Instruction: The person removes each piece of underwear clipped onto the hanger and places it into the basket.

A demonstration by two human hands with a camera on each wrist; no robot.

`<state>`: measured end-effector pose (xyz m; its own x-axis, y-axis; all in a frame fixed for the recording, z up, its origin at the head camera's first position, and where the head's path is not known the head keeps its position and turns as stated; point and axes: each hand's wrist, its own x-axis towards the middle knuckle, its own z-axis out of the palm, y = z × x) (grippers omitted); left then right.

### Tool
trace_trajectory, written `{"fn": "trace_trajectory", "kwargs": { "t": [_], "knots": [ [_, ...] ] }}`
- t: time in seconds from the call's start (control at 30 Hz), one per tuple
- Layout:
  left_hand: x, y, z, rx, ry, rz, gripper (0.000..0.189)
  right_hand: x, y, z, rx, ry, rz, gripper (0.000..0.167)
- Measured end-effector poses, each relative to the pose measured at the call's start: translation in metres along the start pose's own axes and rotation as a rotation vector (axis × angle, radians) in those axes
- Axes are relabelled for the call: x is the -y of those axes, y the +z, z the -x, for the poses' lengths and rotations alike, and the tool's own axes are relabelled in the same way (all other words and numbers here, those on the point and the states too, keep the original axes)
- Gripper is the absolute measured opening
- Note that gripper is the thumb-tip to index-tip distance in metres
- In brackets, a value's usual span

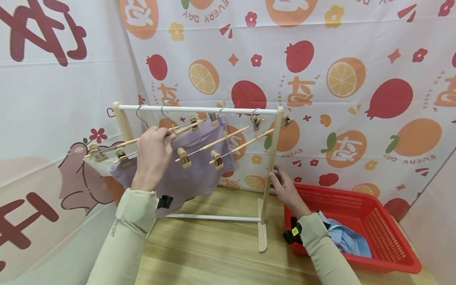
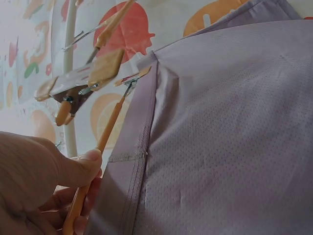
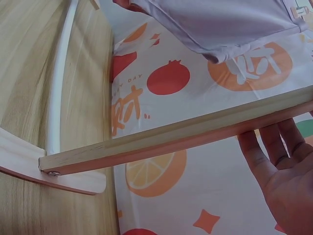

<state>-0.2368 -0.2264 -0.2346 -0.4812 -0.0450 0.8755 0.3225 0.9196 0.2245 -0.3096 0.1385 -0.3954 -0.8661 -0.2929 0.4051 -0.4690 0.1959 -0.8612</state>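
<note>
My left hand (image 1: 154, 152) grips the wooden bar of a clip hanger (image 2: 108, 125) between thumb and fingers. Lavender shorts (image 1: 192, 166) hang from this hanger, their waistband close beside my fingers. The hanger's hook appears to be over the white top rail of a small clothes rack (image 1: 199, 109). My right hand (image 1: 286, 190) holds the rack's right wooden post (image 3: 176, 133) partway down. In the right wrist view, its fingers (image 3: 276, 147) meet the post, and their tips are partly hidden behind it.
Two clip hangers (image 1: 242, 146) without clothes hang at the rack's right. Behind the left forearm, a pale garment (image 1: 97, 167) hangs on another hanger. At right, a red basket (image 1: 386, 241) holds a light-blue garment (image 1: 347, 237). Fruit-patterned cloth (image 1: 356, 23) stands behind the wooden table (image 1: 206, 245).
</note>
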Motion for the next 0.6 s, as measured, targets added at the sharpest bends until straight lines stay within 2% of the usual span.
{"fn": "trace_trajectory", "kwargs": {
  "t": [0.33, 0.6],
  "knots": [
    [0.000, -0.010, 0.021, 0.011, 0.015, -0.018, 0.011, 0.002, 0.001, 0.001, 0.002, -0.016, 0.000, 0.038],
    [0.000, -0.018, 0.044, 0.047, 0.048, -0.013, 0.009, 0.000, 0.000, 0.001, 0.010, 0.024, -0.010, 0.040]
  ]
}}
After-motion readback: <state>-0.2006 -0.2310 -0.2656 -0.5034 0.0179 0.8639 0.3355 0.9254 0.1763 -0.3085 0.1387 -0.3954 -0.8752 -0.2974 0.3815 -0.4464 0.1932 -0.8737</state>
